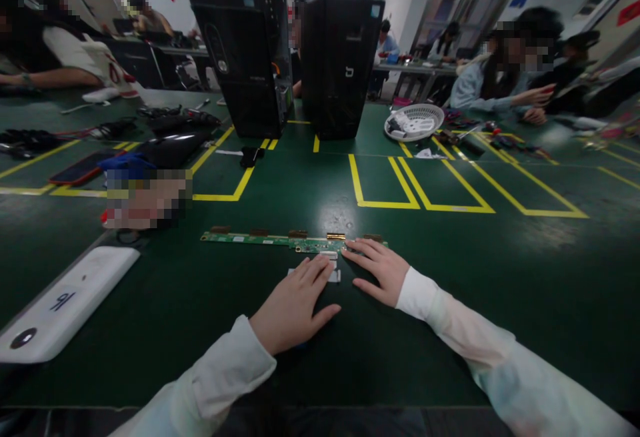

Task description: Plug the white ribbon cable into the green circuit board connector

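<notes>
A long, narrow green circuit board point(260, 240) lies across the dark green table, with copper-coloured flaps along its far edge. My right hand point(377, 267) rests with fingers stretched over the board's right part, covering some of it. Just below the board's middle, my left hand point(300, 300) lies palm down with its fingers extended and thumb apart. Under its fingertips a small whitish piece point(334, 275) shows in part; what kind it is I cannot make out. Neither hand is closed round anything.
Two black computer towers point(345, 63) stand at the back. A white device marked in pen point(70, 300) lies at left, near cables and a blue item point(127, 162). A white basket point(415, 121) holds parts at back right. Yellow tape point(390, 204) marks the table. Several people sit around.
</notes>
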Demonstrator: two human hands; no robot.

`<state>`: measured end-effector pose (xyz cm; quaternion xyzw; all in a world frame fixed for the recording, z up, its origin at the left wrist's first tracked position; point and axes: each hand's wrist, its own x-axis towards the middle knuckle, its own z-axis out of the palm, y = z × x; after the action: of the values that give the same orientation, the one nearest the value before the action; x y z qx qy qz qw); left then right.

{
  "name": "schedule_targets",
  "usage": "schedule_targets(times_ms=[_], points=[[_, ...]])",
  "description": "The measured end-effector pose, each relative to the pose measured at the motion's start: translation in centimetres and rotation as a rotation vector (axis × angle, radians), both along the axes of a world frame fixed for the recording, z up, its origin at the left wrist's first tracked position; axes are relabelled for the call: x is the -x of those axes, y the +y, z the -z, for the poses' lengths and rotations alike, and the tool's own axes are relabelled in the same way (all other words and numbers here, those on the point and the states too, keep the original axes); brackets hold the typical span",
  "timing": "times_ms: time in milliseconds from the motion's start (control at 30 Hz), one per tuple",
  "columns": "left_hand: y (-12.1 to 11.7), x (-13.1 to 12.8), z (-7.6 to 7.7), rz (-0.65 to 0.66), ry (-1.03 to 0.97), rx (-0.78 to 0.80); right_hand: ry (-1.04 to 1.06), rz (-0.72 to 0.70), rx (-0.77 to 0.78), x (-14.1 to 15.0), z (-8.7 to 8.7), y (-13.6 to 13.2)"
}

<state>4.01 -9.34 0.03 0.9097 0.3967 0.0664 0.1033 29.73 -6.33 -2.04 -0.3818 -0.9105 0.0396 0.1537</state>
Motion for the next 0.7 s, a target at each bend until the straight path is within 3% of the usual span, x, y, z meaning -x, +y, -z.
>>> schedule_targets(times_ms=[267,433,700], points=[[0.0,-0.1,0.7,-0.002,-0.046,-0.067,-0.012,-0.005,0.003,-0.1,0.0,0.0],[0.1,-0.3,-0.1,-0.01,-0.079,-0.12,-0.016,0.007,-0.005,-0.1,-0.1,-0.1],[1.6,1.4,-1.9,-0.224,-0.135,-0.275,-0.009,-0.013,-0.014,-0.2,0.4,0.4]])
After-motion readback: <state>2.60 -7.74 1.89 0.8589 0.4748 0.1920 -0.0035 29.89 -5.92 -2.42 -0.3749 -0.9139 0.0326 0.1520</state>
